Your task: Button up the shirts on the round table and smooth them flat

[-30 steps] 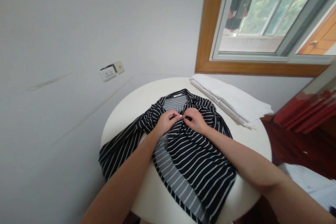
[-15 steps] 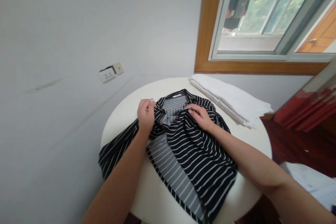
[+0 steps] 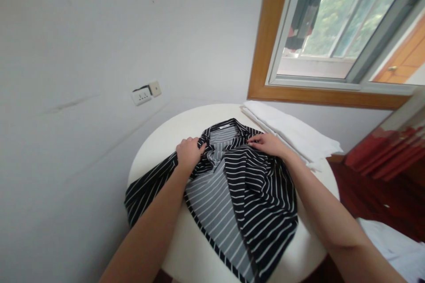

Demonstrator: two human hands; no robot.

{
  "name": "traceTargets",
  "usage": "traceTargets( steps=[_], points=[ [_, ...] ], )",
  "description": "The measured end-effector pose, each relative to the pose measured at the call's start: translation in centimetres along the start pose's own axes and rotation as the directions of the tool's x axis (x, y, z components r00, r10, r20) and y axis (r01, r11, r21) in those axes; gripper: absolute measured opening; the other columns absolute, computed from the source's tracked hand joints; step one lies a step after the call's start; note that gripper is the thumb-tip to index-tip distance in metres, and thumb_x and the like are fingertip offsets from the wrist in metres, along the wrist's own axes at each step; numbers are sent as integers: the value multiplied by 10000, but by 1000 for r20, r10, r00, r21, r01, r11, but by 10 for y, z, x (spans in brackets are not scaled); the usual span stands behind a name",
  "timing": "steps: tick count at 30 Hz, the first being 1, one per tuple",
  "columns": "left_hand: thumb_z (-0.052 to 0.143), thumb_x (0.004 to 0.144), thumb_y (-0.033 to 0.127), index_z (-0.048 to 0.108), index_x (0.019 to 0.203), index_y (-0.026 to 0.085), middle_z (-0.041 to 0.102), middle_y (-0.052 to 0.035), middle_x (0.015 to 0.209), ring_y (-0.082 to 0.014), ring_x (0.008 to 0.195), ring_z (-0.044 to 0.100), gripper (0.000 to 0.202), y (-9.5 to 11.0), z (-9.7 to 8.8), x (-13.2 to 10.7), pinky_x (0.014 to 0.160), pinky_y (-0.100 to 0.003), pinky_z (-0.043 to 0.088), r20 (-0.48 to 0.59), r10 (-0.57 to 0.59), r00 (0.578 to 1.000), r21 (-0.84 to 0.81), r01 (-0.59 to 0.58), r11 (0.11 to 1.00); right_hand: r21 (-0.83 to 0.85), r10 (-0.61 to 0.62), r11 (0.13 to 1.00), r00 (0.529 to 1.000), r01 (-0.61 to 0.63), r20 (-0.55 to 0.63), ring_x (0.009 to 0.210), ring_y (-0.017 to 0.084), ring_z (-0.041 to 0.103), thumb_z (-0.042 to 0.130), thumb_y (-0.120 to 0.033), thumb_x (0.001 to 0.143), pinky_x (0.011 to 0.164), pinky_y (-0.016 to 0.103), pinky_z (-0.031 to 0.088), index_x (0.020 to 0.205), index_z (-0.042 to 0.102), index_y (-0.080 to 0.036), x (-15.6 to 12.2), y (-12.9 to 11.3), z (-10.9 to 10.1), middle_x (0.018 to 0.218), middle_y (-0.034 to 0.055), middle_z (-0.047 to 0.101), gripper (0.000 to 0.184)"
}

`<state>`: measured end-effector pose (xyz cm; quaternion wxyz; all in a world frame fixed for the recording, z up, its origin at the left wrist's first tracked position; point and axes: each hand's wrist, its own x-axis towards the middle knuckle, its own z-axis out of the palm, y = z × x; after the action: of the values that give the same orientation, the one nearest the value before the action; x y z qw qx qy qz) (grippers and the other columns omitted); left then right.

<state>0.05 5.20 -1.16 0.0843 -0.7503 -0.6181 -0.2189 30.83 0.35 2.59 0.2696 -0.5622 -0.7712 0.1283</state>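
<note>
A black shirt with white stripes (image 3: 252, 203) lies front-up on a round white table (image 3: 159, 141), its front parted so the grey striped inside shows. My left hand (image 3: 189, 152) is closed on the left front edge near the collar, pinching the fabric. My right hand (image 3: 267, 143) rests on the right shoulder area beside the collar, fingers curled onto the cloth. One sleeve hangs over the table's left edge.
A folded white cloth (image 3: 292, 130) lies at the table's back right, under a wood-framed window (image 3: 262, 53). A wall socket (image 3: 145, 93) sits on the white wall behind. Red flooring and white fabric (image 3: 395, 239) show at the right.
Both hands left the middle of the shirt front and moved apart to either side of the collar. The front now lies open wider, showing more grey inside.
</note>
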Motion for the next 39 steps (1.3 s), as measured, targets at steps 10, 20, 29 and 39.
traceTargets(
  steps=[10,20,29,39],
  points=[
    [271,889,578,600,865,209,653,-33,795,-193,779,601,494,10,-11,5,748,-289,444,9,-172,985,-573,146,807,-308,56,938,947,-158,-315,1090,227,585,540,-294,856,933,340,435,1157,638,-216,17,14,38,1163,62,657,326],
    [431,746,713,613,725,229,640,-8,688,-184,684,586,517,15,-18,1,612,-261,388,252,50,966,-368,49,928,-303,256,894,932,-330,-258,895,238,661,354,-657,870,807,341,449,1193,602,-277,15,4,54,943,53,722,558],
    [494,761,636,629,736,230,620,-9,648,-185,627,553,429,22,-33,-11,604,-275,362,358,395,846,-337,-277,900,-433,308,856,951,-281,-7,896,235,623,550,-417,840,733,317,440,879,698,-253,14,-11,41,940,57,698,224],
    [520,816,498,602,685,181,580,10,657,-150,667,522,353,24,-42,2,646,-254,400,45,92,995,-850,-11,527,-405,334,851,940,-335,-75,967,275,571,603,-448,795,781,365,439,1057,633,-200,10,-1,40,1037,125,616,362]
  ],
)
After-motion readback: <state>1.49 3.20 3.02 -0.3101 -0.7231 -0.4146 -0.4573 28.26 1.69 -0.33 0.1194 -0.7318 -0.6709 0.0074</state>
